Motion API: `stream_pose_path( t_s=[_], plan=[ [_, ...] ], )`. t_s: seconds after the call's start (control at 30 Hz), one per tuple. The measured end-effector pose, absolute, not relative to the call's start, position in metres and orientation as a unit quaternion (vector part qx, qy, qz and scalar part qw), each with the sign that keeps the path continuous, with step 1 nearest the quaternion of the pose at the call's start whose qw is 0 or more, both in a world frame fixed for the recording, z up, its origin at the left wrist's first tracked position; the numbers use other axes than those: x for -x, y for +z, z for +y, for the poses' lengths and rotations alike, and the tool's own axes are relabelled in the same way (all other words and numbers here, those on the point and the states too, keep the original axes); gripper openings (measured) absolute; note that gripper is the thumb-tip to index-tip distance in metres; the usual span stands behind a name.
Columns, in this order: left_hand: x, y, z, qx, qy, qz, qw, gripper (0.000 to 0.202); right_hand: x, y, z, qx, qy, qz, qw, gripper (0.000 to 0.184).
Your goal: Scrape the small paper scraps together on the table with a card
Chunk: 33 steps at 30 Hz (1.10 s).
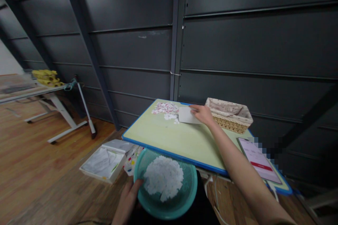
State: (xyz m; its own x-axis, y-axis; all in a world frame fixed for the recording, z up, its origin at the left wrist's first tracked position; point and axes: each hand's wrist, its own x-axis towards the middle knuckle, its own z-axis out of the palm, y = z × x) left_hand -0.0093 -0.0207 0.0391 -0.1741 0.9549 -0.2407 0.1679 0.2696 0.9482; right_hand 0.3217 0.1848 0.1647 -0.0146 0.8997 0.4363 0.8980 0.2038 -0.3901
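My left hand (130, 192) grips the near-left rim of a teal plastic bowl (187, 193) held below the table's front edge; the bowl holds a heap of small white paper scraps (163, 177). My right hand (202, 114) reaches across the pale green table (179, 140) and pinches a white card (187, 115) that stands against the surface. Just left of the card lies a pile of pink and white paper scraps (167, 109) at the far edge of the table.
A wicker basket with a cloth lining (229, 114) sits at the table's far right. A phone with a lit screen (258, 159) lies on the right near my forearm. White boxes (105, 161) rest on the wooden floor to the left. A folding table (39, 91) stands further left.
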Motion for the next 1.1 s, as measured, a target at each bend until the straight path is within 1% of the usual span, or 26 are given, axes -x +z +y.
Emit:
stream_pose_path(
  t_s=[0.17,0.33,0.47,0.67,0.83,1.0,1.1],
  plan=[
    [0.010,0.039,-0.019,-0.413,0.407,0.647,0.495,0.049,-0.317,0.159,0.187,0.593,0.050,-0.735,0.323,0.036],
    [0.012,0.034,-0.018,-0.428,0.407,0.652,0.476,0.049,-0.316,0.156,0.188,0.618,0.033,-0.710,0.337,0.037],
    [0.014,0.031,-0.018,-0.422,0.382,0.675,0.469,0.049,-0.315,0.153,0.189,0.586,0.042,-0.732,0.344,0.036],
    [0.013,0.035,-0.018,-0.441,0.398,0.654,0.470,0.049,-0.316,0.150,0.193,0.595,0.050,-0.716,0.362,0.035],
    [0.014,0.034,-0.018,-0.426,0.407,0.652,0.477,0.047,-0.318,0.147,0.197,0.563,0.096,-0.730,0.374,0.035],
    [0.013,0.034,-0.021,-0.420,0.396,0.658,0.484,0.049,-0.319,0.144,0.200,0.565,0.108,-0.719,0.390,0.035],
    [0.013,0.033,-0.021,-0.410,0.405,0.653,0.491,0.050,-0.319,0.145,0.200,0.543,0.136,-0.728,0.396,0.035]
  ],
)
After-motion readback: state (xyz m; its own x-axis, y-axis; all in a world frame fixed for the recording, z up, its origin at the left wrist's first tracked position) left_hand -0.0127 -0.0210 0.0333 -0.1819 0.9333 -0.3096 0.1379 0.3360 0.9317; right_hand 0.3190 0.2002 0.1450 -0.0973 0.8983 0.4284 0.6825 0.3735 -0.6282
